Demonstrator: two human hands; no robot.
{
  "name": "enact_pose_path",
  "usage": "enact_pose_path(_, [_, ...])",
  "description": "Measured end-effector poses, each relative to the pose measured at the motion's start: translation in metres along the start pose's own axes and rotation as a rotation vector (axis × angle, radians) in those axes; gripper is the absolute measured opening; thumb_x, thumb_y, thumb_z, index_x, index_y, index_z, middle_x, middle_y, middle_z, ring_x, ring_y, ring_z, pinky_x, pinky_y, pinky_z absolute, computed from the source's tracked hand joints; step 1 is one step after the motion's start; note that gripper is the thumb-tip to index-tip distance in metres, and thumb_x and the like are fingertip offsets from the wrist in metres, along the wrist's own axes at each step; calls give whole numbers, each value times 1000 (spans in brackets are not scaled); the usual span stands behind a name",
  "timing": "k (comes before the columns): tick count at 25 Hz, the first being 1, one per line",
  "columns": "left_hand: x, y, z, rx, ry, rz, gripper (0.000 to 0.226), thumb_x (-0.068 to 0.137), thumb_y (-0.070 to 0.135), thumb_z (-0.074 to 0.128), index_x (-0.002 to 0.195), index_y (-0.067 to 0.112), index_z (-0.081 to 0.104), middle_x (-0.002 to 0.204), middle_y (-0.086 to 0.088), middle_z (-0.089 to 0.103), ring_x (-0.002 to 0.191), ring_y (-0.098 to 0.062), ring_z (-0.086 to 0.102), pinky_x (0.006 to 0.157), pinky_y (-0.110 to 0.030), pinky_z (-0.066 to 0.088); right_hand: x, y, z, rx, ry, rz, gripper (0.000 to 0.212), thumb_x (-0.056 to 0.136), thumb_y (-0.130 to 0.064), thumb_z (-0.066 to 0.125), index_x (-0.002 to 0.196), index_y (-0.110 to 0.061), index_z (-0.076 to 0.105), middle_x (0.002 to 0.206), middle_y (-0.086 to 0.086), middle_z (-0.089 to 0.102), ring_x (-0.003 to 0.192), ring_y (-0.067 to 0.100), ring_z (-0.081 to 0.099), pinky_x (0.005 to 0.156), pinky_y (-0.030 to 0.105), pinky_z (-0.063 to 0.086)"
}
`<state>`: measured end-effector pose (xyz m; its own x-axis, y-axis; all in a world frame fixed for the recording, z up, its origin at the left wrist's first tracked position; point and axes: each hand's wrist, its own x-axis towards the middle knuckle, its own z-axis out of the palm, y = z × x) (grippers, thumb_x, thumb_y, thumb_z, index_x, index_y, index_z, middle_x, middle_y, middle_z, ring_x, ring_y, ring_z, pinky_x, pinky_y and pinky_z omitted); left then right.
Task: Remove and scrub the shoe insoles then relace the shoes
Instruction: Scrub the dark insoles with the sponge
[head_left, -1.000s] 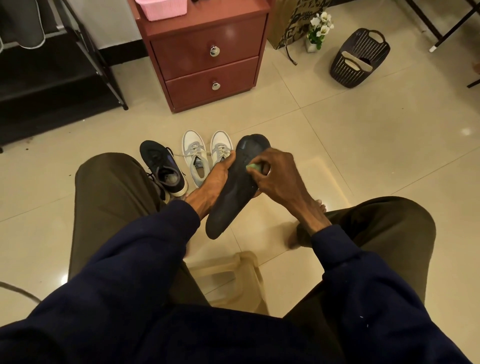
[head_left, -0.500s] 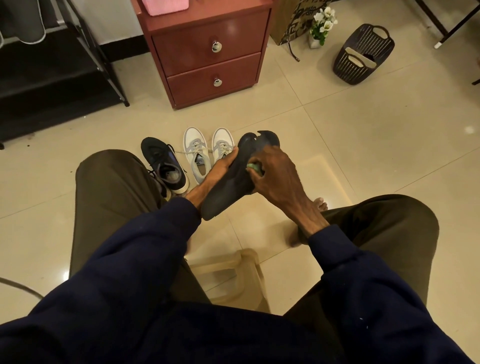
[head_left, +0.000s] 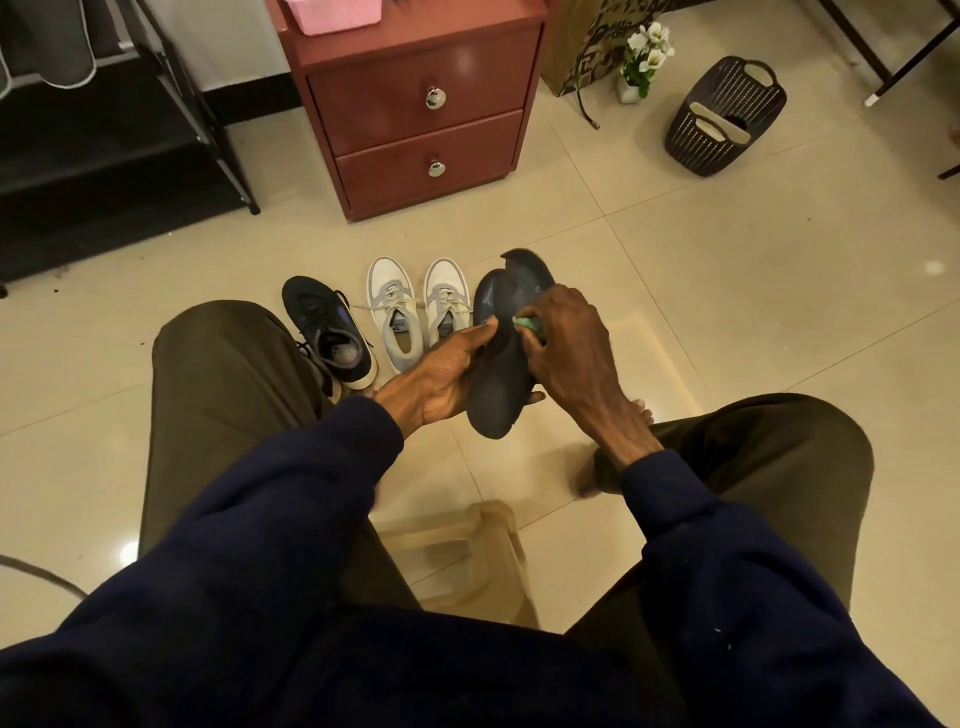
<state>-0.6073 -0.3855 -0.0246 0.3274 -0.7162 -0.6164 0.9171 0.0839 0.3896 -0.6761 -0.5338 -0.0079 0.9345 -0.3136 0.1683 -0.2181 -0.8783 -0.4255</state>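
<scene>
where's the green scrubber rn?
Head view, centre: the green scrubber is pinched in the right hand, pressed on the dark insole, just right of the white sneakers.

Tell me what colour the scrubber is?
The scrubber is green, seen best in the head view.

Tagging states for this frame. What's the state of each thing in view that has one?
dark insole: out of its shoe, held above the floor, toe end bent over
green scrubber: pressed on the insole
left hand: grips the insole
right hand: pinches the scrubber
black shoe: upright on the floor, laces loose
white shoes: side by side on the floor, laced
cabinet drawers: both shut
basket: standing on the floor
</scene>
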Motion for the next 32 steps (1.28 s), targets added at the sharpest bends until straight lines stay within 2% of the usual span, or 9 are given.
enact_pose_path(3, [5,2,-4,12,82,42,27,104,29,56,115,8,67,103,-16,75,88,-30,75,80,-49,63,0,-16,-8,269,-212,-80,11,87,-15,76,98,-12,78,92,2,72,77,11,62,70,25,55])
enact_pose_path(5, [9,3,-9,-1,101,63,26,103,29,59,114,7,68,98,-14,75,84,-27,75,74,-40,63,-1,-22,-8,303,-352,-106,11,88,-17,76,98,-13,79,92,0,73,76,11,64,67,20,54])
enact_pose_path(10, [6,1,-3,-17,57,24,33,102,32,58,124,9,64,112,-19,74,92,-37,75,82,-55,62,7,4,-7,76,-25,94,11,89,-19,77,95,-10,75,95,7,69,80,17,63,70,26,53])
enact_pose_path(15, [8,3,-7,27,172,103,46,101,30,62,138,3,59,103,-13,75,84,-27,75,68,-38,63,-4,-28,-12,243,-451,-109,6,85,-12,78,90,-10,79,87,1,72,73,12,64,62,17,49])
enact_pose_path(20, [8,5,-7,-32,107,51,51,98,31,65,143,10,54,123,-20,71,99,-39,73,87,-56,59,5,-1,-10,81,-88,73,15,88,-18,79,95,-5,76,93,11,69,78,20,65,70,27,53])
enact_pose_path(22, [8,4,-8,7,135,74,52,98,33,66,143,8,55,122,-20,71,97,-37,73,85,-53,59,1,-8,-8,98,-145,42,14,87,-16,80,94,-4,76,94,11,70,79,21,66,71,28,55])
enact_pose_path(26, [11,7,-14,49,247,150,53,100,37,63,141,4,57,123,-18,71,95,-31,73,79,-41,62,-8,-35,-10,280,-494,-104,6,83,-14,81,88,-10,80,83,1,74,69,10,65,62,18,53])
enact_pose_path(30, [10,9,-11,24,276,170,49,101,37,62,140,7,59,125,-18,71,96,-31,73,79,-43,63,0,-17,-8,168,-235,-17,13,85,-20,82,89,-8,78,87,6,73,68,7,57,64,15,49])
enact_pose_path(32, [10,8,-10,14,285,178,47,101,35,62,139,6,59,123,-18,72,94,-31,74,77,-42,64,-3,-22,-10,227,-291,-38,12,85,-17,82,90,-8,79,86,5,73,65,6,58,64,13,49])
